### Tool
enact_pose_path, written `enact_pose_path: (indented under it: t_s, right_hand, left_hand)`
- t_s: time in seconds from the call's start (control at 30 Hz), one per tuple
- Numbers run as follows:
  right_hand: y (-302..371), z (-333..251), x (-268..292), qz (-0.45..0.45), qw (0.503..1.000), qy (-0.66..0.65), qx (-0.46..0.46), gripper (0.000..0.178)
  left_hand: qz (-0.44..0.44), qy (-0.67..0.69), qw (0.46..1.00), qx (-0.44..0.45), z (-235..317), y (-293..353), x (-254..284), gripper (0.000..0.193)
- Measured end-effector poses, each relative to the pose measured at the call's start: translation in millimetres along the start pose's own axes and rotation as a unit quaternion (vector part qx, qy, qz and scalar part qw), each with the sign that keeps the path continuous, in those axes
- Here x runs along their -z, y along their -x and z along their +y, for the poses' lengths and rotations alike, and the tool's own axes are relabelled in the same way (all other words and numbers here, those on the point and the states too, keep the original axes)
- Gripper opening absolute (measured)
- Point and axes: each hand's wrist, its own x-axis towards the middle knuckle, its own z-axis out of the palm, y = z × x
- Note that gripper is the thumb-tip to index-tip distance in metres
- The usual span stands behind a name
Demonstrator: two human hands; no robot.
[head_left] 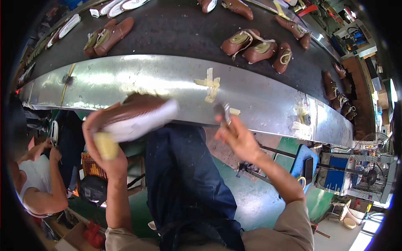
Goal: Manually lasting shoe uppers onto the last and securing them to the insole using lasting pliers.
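My left hand (109, 165) grips a brown shoe (125, 109), tilted on its side above my lap near the metal edge. Its white underside (144, 123) faces toward me, and a pale yellow block (106, 145) shows at the heel end by my palm. The shoe is smeared by motion. To its right, my right hand (240, 141) is closed around a short metal tool with a dark head (221, 109), like a small hammer; the blur hides its exact kind. The tool is apart from the shoe.
A shiny metal ledge (167, 79) with strips of tape runs before me. Beyond it, a dark conveyor belt (180, 37) carries several brown shoes (259, 51). A co-worker (39, 180) sits at left. A blue stool (302, 165) and a fan (370, 173) stand at right.
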Motion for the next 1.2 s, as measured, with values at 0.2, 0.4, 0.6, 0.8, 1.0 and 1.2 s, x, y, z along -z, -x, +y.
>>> enact_pose_path:
  t_s: [0.2, 0.4, 0.6, 0.8, 1.0, 1.2]
  right_hand:
    - [45.7, 57.0, -62.1, -0.129, 0.96, -0.234, -0.08, 0.052]
    - [89.6, 64.7, -89.4, -0.067, 0.986, 0.083, -0.127, 0.056]
    - [86.7, 91.6, -99.0, 0.002, 0.988, -0.092, -0.127, 0.034]
    - [85.3, 98.3, -94.0, 0.01, 0.985, -0.133, -0.111, 0.036]
    - [71.2, 86.6, -99.6, 0.014, 0.988, -0.117, -0.098, 0.034]
    - [89.0, 46.4, -93.6, -0.053, 0.989, -0.106, -0.092, 0.034]
  left_hand:
    - [-0.126, 0.594, 0.686, 0.402, -33.1, 71.6, 6.7, 0.057]
    - [-0.071, 0.139, 0.704, 0.693, -43.5, 197.1, 9.8, 0.047]
    - [-0.085, 0.045, 0.762, 0.64, -43.1, 196.8, -11.9, 0.047]
    - [-0.194, 0.366, 0.9, 0.133, -58.2, 150.2, -3.3, 0.06]
    - [-0.194, 0.12, 0.904, 0.362, -59.4, 181.9, -27.2, 0.062]
    - [-0.285, -0.07, 0.929, 0.226, -26.6, 163.9, -15.7, 0.061]
